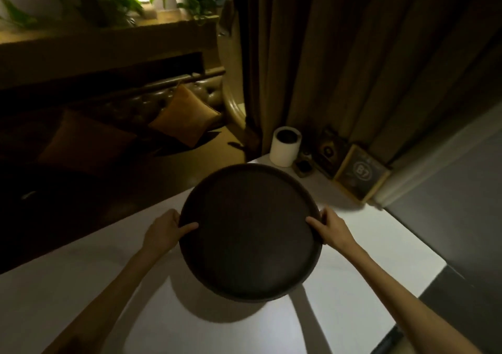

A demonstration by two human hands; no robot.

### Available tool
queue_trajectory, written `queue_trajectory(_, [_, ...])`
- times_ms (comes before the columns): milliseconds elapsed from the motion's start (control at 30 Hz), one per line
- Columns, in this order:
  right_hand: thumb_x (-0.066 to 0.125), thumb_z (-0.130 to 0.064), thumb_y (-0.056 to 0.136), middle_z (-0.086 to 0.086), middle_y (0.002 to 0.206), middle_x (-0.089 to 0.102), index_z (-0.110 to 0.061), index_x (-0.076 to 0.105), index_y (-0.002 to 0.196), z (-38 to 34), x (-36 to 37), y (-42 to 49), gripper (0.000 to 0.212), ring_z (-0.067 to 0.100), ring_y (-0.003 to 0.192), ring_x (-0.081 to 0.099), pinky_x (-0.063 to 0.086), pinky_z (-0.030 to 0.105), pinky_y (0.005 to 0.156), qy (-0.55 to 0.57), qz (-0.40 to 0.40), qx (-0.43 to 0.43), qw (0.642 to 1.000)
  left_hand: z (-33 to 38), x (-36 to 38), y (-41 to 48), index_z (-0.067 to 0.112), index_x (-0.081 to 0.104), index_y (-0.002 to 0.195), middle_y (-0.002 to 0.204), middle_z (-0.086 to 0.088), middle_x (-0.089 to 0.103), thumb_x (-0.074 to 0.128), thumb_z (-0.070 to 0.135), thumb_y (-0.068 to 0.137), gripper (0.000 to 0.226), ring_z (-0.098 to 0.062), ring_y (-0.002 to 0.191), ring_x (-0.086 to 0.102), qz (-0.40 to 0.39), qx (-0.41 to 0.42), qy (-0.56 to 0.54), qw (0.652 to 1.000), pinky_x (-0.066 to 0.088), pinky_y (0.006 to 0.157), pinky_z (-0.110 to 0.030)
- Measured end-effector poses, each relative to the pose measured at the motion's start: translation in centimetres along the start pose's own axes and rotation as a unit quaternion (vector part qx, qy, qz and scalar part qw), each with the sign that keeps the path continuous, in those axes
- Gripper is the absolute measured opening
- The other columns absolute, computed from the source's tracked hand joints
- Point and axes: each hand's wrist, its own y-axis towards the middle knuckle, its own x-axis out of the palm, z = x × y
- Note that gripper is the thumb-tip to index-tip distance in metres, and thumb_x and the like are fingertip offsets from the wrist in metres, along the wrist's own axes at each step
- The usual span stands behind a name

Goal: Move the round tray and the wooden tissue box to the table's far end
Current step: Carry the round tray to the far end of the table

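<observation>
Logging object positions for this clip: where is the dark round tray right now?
In the head view the dark round tray sits centre frame, gripped by the left hand and right hand above the white table.

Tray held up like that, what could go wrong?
The round tray is gripped only at its side rims by the left hand and right hand, so it could tip or slip. At the table's far end, it might bump the white cylinder or the framed B7 sign.

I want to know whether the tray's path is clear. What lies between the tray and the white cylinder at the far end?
In the head view, only bare white table separates the round tray from the white cylinder.
</observation>
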Motion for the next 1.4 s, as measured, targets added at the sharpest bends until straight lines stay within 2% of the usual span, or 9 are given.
queue_trajectory(167, [0.062, -0.045, 0.089, 0.005, 0.073, 0.058, -0.012, 0.045, 0.082, 10.5, -1.1, 2.7, 0.037, 0.031, 0.072, 0.059, 0.050, 0.045, 0.068, -0.008, 0.038, 0.073, 0.997, 4.2, 10.3, 3.9, 0.015, 0.049, 0.080, 0.080, -0.007, 0.059, 0.063, 0.064, 0.076, 0.052, -0.024, 0.073, 0.060, -0.074, -0.011, 0.056, 0.996, 0.048, 0.066, -0.035])
queue_trajectory(433, [0.060, -0.052, 0.087, 0.013, 0.083, 0.064, -0.014, 0.047, 0.088, 22.6, -0.1, 14.4, 0.041, 0.028, 0.070, 0.059, 0.056, 0.048, 0.067, -0.054, 0.045, 0.131, 0.989, 8.6, 23.4, 12.5, 0.014, 0.055, 0.095, 0.088, -0.004, 0.061, 0.048, 0.079, 0.074, 0.068, -0.023, 0.082, 0.065, -0.096, -0.030, 0.141, 0.985, 0.053, 0.075, -0.034])
queue_trajectory(700, [0.059, -0.046, 0.090, 0.015, 0.093, 0.057, -0.016, 0.044, 0.089, 26.9, 1.2, 21.3, 0.034, 0.034, 0.086, 0.055, 0.050, 0.046, 0.075, -0.060, 0.076, 0.162, 0.982, 9.6, 32.0, 20.5, 0.014, 0.048, 0.083, 0.073, 0.000, 0.056, 0.001, 0.103, 0.038, 0.109, -0.019, 0.065, 0.056, -0.053, -0.017, 0.136, 0.989, 0.040, 0.060, -0.029])
queue_trajectory(833, [0.057, -0.045, 0.092, 0.015, 0.100, 0.063, -0.014, 0.049, 0.094, 28.6, 1.7, 22.6, 0.032, 0.035, 0.100, 0.055, 0.046, 0.050, 0.084, -0.114, 0.103, 0.165, 0.974, 10.9, 33.9, 21.5, 0.016, 0.044, 0.083, 0.072, 0.003, 0.054, 0.013, 0.098, 0.051, 0.094, -0.013, 0.060, 0.050, -0.051, 0.003, 0.136, 0.989, 0.028, 0.050, -0.022])
queue_trajectory(967, [0.056, -0.046, 0.093, 0.016, 0.102, 0.064, -0.011, 0.054, 0.099, 29.2, 2.4, 22.5, 0.036, 0.035, 0.103, 0.054, 0.043, 0.050, 0.089, -0.155, 0.126, 0.175, 0.964, 10.3, 35.5, 22.1, 0.011, 0.049, 0.091, 0.080, -0.002, 0.059, 0.050, 0.072, 0.079, 0.063, -0.024, 0.072, 0.059, -0.051, 0.000, 0.148, 0.988, 0.038, 0.059, -0.032])
queue_trajectory(1100, [0.057, -0.043, 0.093, 0.019, 0.108, 0.063, -0.008, 0.055, 0.103, 28.7, 3.3, 22.2, 0.036, 0.036, 0.104, 0.053, 0.043, 0.048, 0.090, -0.155, 0.164, 0.178, 0.958, 10.0, 35.8, 22.0, 0.011, 0.045, 0.090, 0.082, -0.006, 0.058, 0.031, 0.090, 0.066, 0.084, -0.023, 0.069, 0.054, -0.005, 0.015, 0.111, 0.994, 0.037, 0.056, -0.031])
queue_trajectory(1167, [0.058, -0.040, 0.093, 0.021, 0.123, 0.057, -0.009, 0.051, 0.120, 28.3, 3.9, 21.7, 0.042, 0.038, 0.111, 0.051, 0.045, 0.050, 0.094, -0.160, 0.173, 0.174, 0.956, 10.5, 36.2, 21.3, 0.012, 0.046, 0.111, 0.102, -0.013, 0.057, 0.041, 0.074, 0.081, 0.069, -0.031, 0.090, 0.056, -0.002, 0.028, 0.161, 0.986, 0.045, 0.071, -0.040])
queue_trajectory(1267, [0.051, -0.045, 0.095, 0.009, 0.155, 0.026, -0.032, 0.026, 0.147, 26.9, 5.4, 20.0, 0.059, 0.041, 0.139, 0.027, 0.029, 0.069, 0.105, -0.170, 0.133, 0.199, 0.956, 10.9, 38.3, 18.6, 0.038, 0.019, 0.146, 0.147, -0.015, 0.028, 0.043, 0.058, 0.091, 0.064, -0.042, 0.134, 0.031, -0.050, 0.004, 0.199, 0.979, 0.030, 0.101, -0.065])
queue_trajectory(1400, [0.027, -0.050, 0.101, -0.004, 0.165, -0.006, -0.046, 0.006, 0.151, 26.5, 9.0, 17.3, 0.055, 0.039, 0.149, 0.000, 0.008, 0.072, 0.112, -0.174, 0.067, 0.227, 0.956, 10.2, 40.8, 15.6, 0.055, -0.001, 0.145, 0.162, -0.002, -0.017, 0.032, 0.073, 0.087, 0.069, -0.039, 0.149, -0.011, -0.091, -0.024, 0.155, 0.983, 0.001, 0.105, -0.078])
